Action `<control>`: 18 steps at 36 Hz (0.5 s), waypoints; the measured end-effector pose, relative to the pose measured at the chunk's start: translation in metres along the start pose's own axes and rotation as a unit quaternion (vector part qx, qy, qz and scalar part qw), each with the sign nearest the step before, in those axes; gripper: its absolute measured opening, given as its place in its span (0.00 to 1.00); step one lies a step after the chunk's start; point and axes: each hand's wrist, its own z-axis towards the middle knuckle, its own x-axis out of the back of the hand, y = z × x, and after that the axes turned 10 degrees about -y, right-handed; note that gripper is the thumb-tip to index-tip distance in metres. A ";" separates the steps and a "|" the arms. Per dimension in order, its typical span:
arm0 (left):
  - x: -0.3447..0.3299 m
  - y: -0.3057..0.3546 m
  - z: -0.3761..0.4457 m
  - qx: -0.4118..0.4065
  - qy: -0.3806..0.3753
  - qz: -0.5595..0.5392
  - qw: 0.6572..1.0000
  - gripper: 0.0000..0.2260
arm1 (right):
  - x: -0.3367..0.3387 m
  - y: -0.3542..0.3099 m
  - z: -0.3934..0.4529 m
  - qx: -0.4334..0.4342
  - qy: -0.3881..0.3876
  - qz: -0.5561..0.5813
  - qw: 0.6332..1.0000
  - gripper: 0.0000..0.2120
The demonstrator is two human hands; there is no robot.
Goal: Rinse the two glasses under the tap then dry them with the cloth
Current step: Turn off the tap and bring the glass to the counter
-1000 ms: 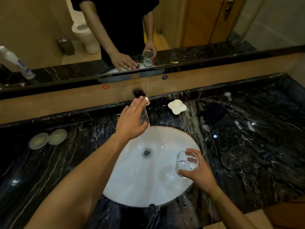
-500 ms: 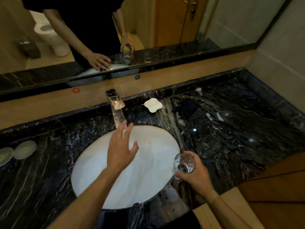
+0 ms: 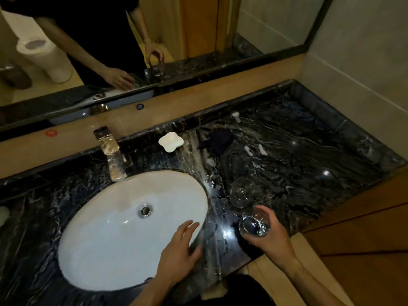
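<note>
Black marble counter [image 3: 309, 164] across the whole width, mirror [image 3: 198, 29] along its back edge, wall at the right end. White oval basin [image 3: 123, 235] sunk into the left half, drain [image 3: 145, 210] near its middle. Chrome tap [image 3: 111, 152] at the back rim of the basin; no stream visible.

Dark cloth [image 3: 220, 140] bunched near the back edge, right of a small white soap dish [image 3: 170, 141]. Pale streaks beyond, hard to tell from marble veining.

Left hand [image 3: 176, 255] over the right rim of the basin, fingers straight and spread, grasping nothing. Right hand [image 3: 265, 235] at the front edge, fingers curled round the held glass [image 3: 254, 225], mouth tilted toward the camera, apparently drained. Second glass [image 3: 240, 193] on the counter just beyond, close to the basin's right rim, nearly lost against the dark stone.

Probably between rinsing and drying. Whether the second glass has been rinsed: cannot tell. Next, likely a reach with the free left hand toward the back of the counter for the cloth. Second glass directly on that path, hard to see, wet stone around it: risk of knocking it. Safer route around its left side, over the basin rim. Wet glass slippery in the right hand; firm hold needed while wiping.
</note>
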 end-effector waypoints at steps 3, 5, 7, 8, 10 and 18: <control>-0.009 0.019 0.013 0.018 0.013 -0.013 1.000 0.27 | 0.025 0.009 0.010 0.002 0.002 0.005 1.000 0.37; -0.014 0.031 0.021 0.029 0.024 -0.020 0.999 0.26 | 0.043 0.014 0.018 0.007 -0.005 0.006 1.000 0.38; -0.019 0.043 0.028 0.040 0.035 -0.023 0.998 0.26 | 0.061 0.019 0.029 0.016 -0.020 0.002 1.000 0.38; -0.021 0.048 0.031 0.046 0.040 -0.024 0.998 0.26 | 0.070 0.022 0.035 0.020 -0.027 -0.001 0.999 0.38; -0.023 0.058 0.036 0.060 0.053 -0.027 0.996 0.26 | 0.086 0.023 0.046 0.023 -0.041 -0.005 0.999 0.38; -0.028 0.076 0.045 0.114 0.056 -0.022 0.992 0.24 | 0.125 0.016 0.074 0.016 -0.072 -0.081 0.994 0.40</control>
